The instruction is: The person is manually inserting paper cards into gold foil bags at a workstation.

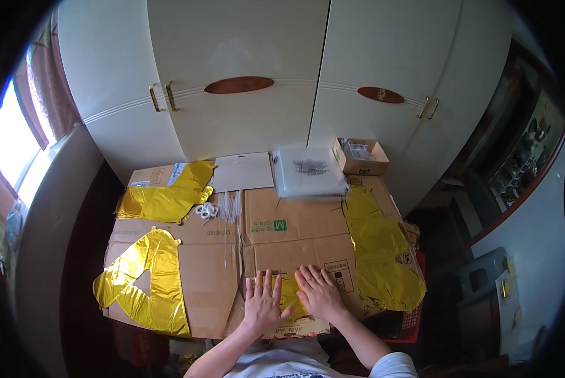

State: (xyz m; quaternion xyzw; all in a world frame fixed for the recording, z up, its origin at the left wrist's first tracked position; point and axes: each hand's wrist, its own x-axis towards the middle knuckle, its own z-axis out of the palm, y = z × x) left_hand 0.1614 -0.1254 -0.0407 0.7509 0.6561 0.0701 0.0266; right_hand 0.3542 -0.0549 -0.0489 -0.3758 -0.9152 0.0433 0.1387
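Gold foil [289, 295] lies at five o'clock from the middle of the cardboard [298, 220], flat on a printed card [317, 329] at the near edge. Its full outline cannot be told, because both hands partly cover it. The left hand [267, 303] is set at six o'clock, palm down, fingers spread and pointing to twelve. The right hand [320, 293] is set between four and five o'clock, palm down, fingers extended and angled toward eleven. The hands are apart, neither clamped on anything, with foil showing between them.

Surrounding items, by position on the cardboard:

- Ten o'clock: bent balloon [163, 201], flat; just inside it, white rings [205, 210].
- Eleven o'clock: clear tubes [232, 206], beside the rings.
- Twelve o'clock: grey card [243, 172].
- One o'clock: clear bags [308, 179], stacked.
- Two o'clock: open box [367, 168], holding packets [358, 151].
- Three o'clock: wide balloon [380, 246], flat.
- Eight o'clock: holed balloon [167, 271], flat.

A red basket [411, 318] stands at four o'clock, below the cardboard edge.
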